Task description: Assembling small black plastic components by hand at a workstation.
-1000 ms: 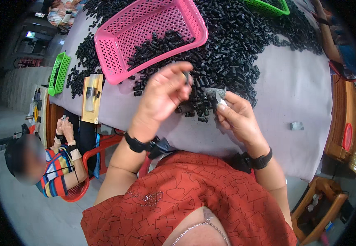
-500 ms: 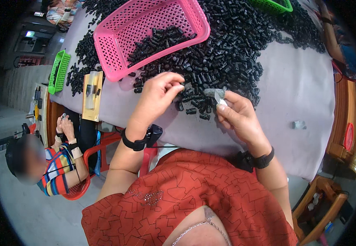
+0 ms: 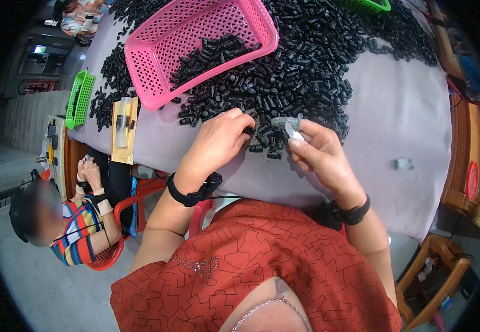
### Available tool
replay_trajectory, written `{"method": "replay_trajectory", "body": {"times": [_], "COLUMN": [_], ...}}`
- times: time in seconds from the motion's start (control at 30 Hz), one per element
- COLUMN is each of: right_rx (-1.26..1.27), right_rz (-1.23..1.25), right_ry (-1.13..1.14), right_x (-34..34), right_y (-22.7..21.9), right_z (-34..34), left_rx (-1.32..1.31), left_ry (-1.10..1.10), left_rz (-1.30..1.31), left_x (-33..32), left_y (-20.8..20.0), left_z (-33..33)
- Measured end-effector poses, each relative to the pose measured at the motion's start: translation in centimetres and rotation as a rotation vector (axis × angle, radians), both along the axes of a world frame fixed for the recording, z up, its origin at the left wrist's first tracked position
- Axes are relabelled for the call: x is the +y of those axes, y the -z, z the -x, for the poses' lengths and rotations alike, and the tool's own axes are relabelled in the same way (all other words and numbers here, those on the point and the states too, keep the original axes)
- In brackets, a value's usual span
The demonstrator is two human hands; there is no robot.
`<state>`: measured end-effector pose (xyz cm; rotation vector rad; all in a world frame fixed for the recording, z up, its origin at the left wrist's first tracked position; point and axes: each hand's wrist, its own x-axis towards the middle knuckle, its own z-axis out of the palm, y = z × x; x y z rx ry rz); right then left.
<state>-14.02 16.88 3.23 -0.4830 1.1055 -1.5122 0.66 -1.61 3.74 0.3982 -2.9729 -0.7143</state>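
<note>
Small black barrel-shaped pieces, like cord locks [image 3: 301, 83], lie heaped on the cloth-covered table. My left hand [image 3: 220, 137] reaches the heap's near edge, palm down. Its thumb and forefinger are curled together among the black pieces, and what they pinch is hidden. My right hand [image 3: 323, 152] is raised just right of that edge with thumb and forefinger close together. At the forefinger's tip shows a dirty grey tube-like piece [image 3: 285, 123], with a white pointed bit [image 3: 293, 133] at the thumb. Whether these are worn or held, I cannot tell.
A pink basket [image 3: 150, 104] with black pieces stands tilted on the heap. Green baskets [image 3: 69, 116] sit at the table's left and far edges. A yellow board [image 3: 132, 138] carries a clear tube. Another greyish tube-like piece [image 3: 403, 163] lies right. A co-worker [image 3: 85, 227] sits at left.
My left hand has moved forward and down to the heap's near edge, its fingertips now among the black pieces. The right hand has barely shifted. The view has moved slightly.
</note>
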Motion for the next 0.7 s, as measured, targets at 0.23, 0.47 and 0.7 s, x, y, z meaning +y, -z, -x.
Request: {"method": "replay_trajectory", "body": {"times": [0.23, 0.47, 0.7], "right_rx": [-0.017, 0.014, 0.015], "right_rz": [0.006, 0.005, 0.075], "right_ry": [-0.011, -0.019, -0.121], "right_x": [0.0, 0.0, 0.2], "right_y": [0.0, -0.3, -0.1], "right_z": [0.1, 0.2, 0.1], "left_rx": [0.151, 0.260, 0.224], "left_ry": [-0.181, -0.237, -0.198], "left_rz": [-0.667, -1.647, -1.941], "left_x": [0.7, 1.0, 2.4], "left_y": [-0.3, 1.2, 1.8], "left_z": [0.4, 1.0, 1.7]}}
